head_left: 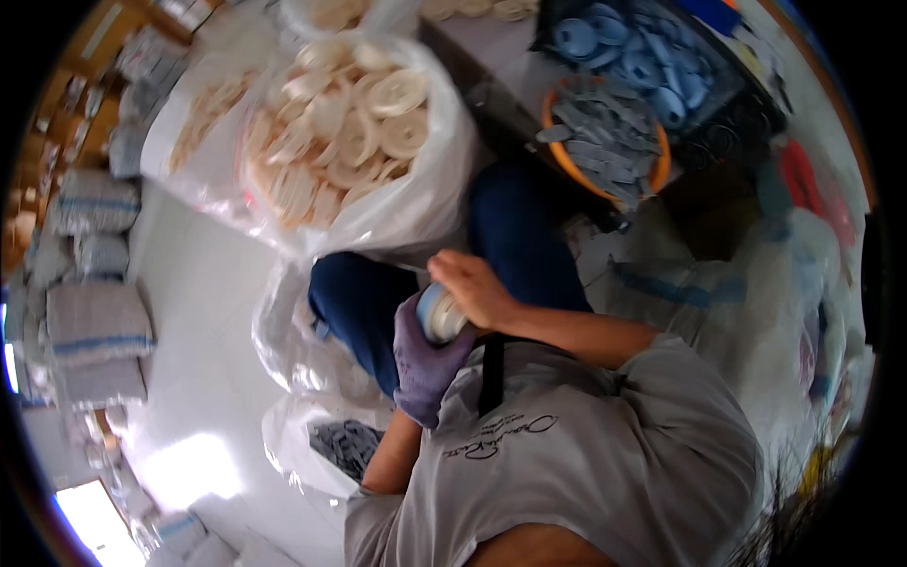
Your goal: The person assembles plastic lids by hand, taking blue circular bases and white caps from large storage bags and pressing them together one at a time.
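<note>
The left hand (427,359), in a grey glove, is cupped under a round blue-and-white disc (440,313) just below the frame's centre, fingers wrapped up around its lower side; the bare right hand (470,286) lies over the disc from about 1 o'clock, fingers curled down on its top edge, so both hands grip the same disc between them. The disc sits above the person's lap, over dark blue trousers (510,227), with the grey shirt (605,444) filling the frame from 4 to 6 o'clock. At 11 o'clock of the hands a big clear bag (416,203) stands open, heaped with cream-white discs (354,132); a second clear bag (194,123) of the same lies just beyond it toward 10 o'clock. At 1 o'clock an orange bowl (567,165) holds grey flat pieces (605,137), and beyond it, near 12 to 1 o'clock, a dark crate (756,109) is full of blue discs (633,57). At 7 o'clock, beside the left forearm, another clear bag (288,439) holds more grey pieces (345,444). Along the frame's edge at 9 o'clock grey bundles (94,326) are stacked on the pale floor (203,312)
</note>
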A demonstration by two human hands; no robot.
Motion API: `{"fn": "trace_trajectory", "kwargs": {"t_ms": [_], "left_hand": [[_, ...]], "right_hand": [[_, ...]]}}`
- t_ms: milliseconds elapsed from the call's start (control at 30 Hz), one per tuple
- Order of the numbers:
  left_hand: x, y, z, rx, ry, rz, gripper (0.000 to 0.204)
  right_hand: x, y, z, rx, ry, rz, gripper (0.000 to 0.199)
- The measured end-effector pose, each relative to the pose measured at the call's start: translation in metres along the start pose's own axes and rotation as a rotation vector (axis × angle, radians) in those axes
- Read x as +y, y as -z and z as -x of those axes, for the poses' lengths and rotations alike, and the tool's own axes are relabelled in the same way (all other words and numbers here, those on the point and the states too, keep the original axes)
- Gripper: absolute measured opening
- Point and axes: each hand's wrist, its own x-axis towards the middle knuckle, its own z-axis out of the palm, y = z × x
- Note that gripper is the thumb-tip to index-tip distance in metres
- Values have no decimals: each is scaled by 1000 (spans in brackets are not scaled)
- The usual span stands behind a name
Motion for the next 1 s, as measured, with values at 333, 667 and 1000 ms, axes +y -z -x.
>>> {"fn": "trace_trajectory", "kwargs": {"t_ms": [333,667,1000], "left_hand": [[5,-1,11,-88,-71,-65,57],[-16,35,-13,150,-3,-34,59],[-161,161,-40,570,395,-477,62]], "right_hand": [[2,10,16,-146,149,-7,37],[-23,-8,-14,-93,244,209,15],[-81,224,-43,725,186,1280,10]]}}
